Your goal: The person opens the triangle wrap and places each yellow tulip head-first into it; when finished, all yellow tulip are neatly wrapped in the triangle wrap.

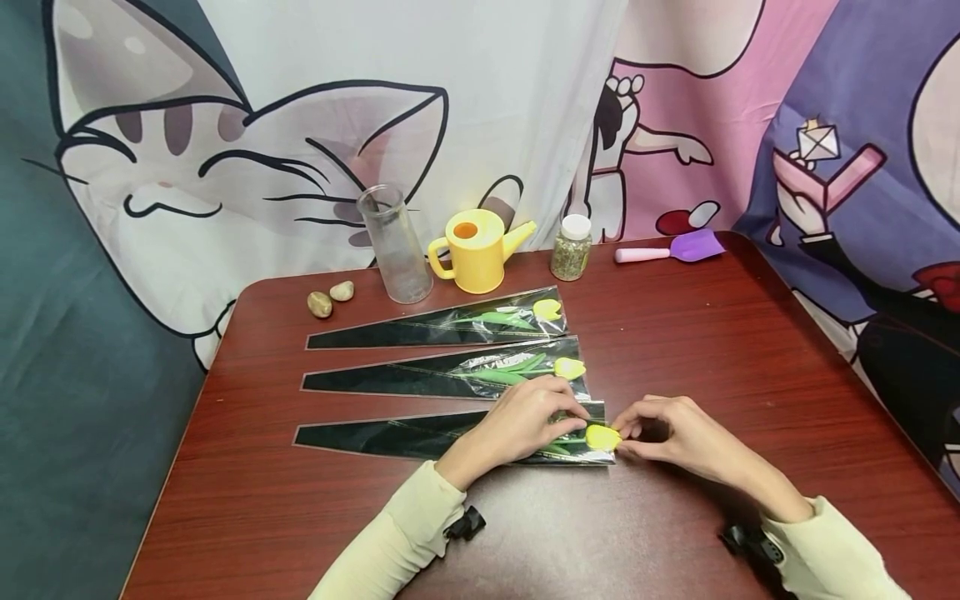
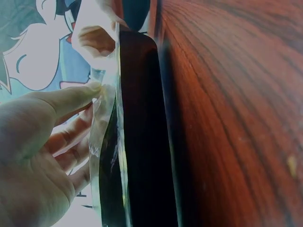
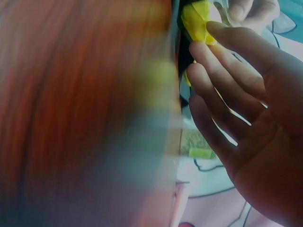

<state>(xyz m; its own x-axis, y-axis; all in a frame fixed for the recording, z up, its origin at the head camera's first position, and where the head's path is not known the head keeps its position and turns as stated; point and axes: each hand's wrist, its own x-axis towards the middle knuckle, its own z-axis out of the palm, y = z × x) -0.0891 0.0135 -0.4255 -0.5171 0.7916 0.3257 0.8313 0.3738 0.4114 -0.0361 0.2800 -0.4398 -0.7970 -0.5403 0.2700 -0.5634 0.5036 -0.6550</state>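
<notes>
Nearest me lies a long tapered flower sleeve [image 1: 360, 435], black behind with clear film in front, holding a yellow artificial tulip [image 1: 602, 437]. My left hand [image 1: 528, 417] reaches over the sleeve; its thumb and fingers pinch the clear film [image 2: 102, 123] near the wide end. At that end, my right hand [image 1: 671, 429] pinches the tip of the yellow bloom [image 3: 196, 21] between thumb and index finger. My left hand partly covers the green stem and leaves. Two more sleeves, a middle one [image 1: 375, 381] and a far one [image 1: 367, 336], each contain a yellow tulip.
Along the back of the table [image 1: 247, 492] stand a clear glass vase [image 1: 401, 258], a yellow watering can [image 1: 480, 258] and a white-lidded jar [image 1: 571, 254]. A purple hand trowel [image 1: 693, 246] lies at back right. Two pebbles [image 1: 320, 304] sit at back left.
</notes>
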